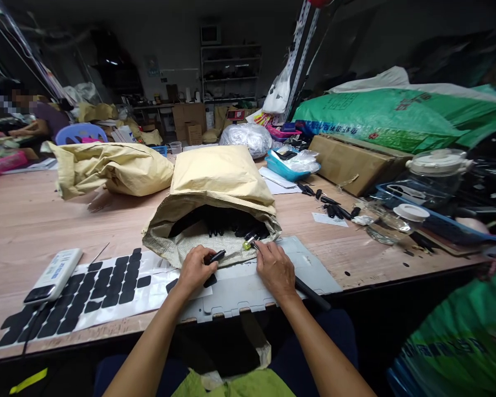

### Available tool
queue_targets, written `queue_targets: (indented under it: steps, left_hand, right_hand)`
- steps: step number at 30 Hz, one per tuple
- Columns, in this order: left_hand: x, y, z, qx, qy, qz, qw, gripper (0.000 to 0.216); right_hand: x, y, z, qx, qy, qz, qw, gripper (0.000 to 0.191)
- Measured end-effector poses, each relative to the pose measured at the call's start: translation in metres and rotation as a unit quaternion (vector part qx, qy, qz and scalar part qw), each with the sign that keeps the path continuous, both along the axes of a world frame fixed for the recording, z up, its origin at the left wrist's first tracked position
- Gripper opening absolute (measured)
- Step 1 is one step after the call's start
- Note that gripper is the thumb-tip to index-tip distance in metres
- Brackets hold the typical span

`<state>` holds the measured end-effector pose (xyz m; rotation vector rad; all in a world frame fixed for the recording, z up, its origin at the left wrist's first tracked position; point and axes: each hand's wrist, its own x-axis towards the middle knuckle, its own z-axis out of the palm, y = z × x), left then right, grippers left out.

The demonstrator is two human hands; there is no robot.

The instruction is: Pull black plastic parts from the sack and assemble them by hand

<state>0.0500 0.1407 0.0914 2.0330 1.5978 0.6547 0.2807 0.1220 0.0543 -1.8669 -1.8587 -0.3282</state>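
My left hand (197,270) is closed around a small black tapered piece (217,256), its tip pointing right over the grey board. My right hand (275,270) grips what looks like a hammer (313,293); its black handle sticks out behind the hand toward the table edge. The hammer's yellow-green end (247,245) faces left, at the sack's mouth. Just beyond both hands lies a beige woven sack (221,171), its mouth open toward me with several dark pieces inside. Under my hands is a grey board (248,292).
A sheet of black stickers (107,281) lies to the left with a white device (54,274) on it. Another sack (119,165) sits behind. At right are loose black pieces (334,208), a cardboard box (351,162) and a clear jar (434,171). A person (45,116) sits far left.
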Motion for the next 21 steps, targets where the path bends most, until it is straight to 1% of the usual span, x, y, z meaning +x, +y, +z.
queue_targets:
  steps: [3,7,9,12,14,17,19,21]
  left_hand:
    - [-0.003,-0.011,-0.005,0.009,-0.014,-0.025,1.0,0.025]
    - [-0.008,-0.014,-0.005,-0.003,-0.016,-0.063,0.998,0.025]
    - [-0.008,-0.015,-0.005,-0.006,-0.006,-0.082,0.997,0.025]
    - [-0.006,-0.015,-0.007,0.004,0.013,-0.076,0.997,0.025]
    - [-0.005,-0.016,-0.008,0.011,0.013,-0.069,0.997,0.025]
    - [-0.005,-0.016,-0.009,0.014,-0.009,-0.066,0.998,0.025]
    - [-0.006,-0.016,-0.01,0.01,-0.019,-0.067,0.998,0.021]
    - [-0.006,-0.015,-0.01,0.009,-0.019,-0.07,0.997,0.018]
  right_hand:
    - [0.0,-0.001,-0.001,0.004,0.0,0.001,1.0,0.031]
    - [0.002,0.001,-0.002,0.004,0.008,0.005,1.0,0.032]
    - [0.004,0.001,-0.001,-0.002,0.033,0.009,0.999,0.031]
    - [0.003,-0.004,0.003,0.0,0.113,0.024,0.993,0.031]
    - [-0.002,-0.012,0.008,0.011,0.188,0.042,0.981,0.032]
    - [-0.014,-0.03,0.015,0.008,0.298,0.082,0.951,0.032]
    - [-0.024,-0.042,0.018,-0.013,0.345,0.107,0.932,0.031]
    - [-0.032,-0.051,0.019,-0.031,0.368,0.122,0.921,0.032]
